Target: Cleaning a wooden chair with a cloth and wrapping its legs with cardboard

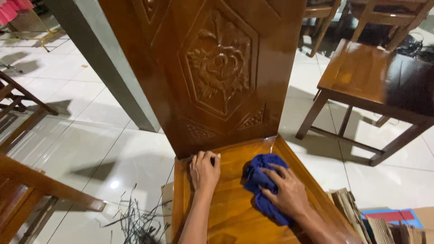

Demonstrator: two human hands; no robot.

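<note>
A glossy brown wooden chair stands in front of me, its carved backrest (217,68) rising above the seat (230,199). My left hand (204,171) rests flat on the seat near the base of the backrest, fingers spread, holding nothing. My right hand (285,192) presses a crumpled blue cloth (261,178) against the seat's right side, fingers curled over it.
Another wooden chair (361,77) stands at the right, more chairs behind it. Parts of wooden furniture (27,180) sit at the left. A grey pillar (108,58) rises behind the chair. Stacked cardboard (361,217) lies at the lower right, dark strips (135,221) on the white tile floor.
</note>
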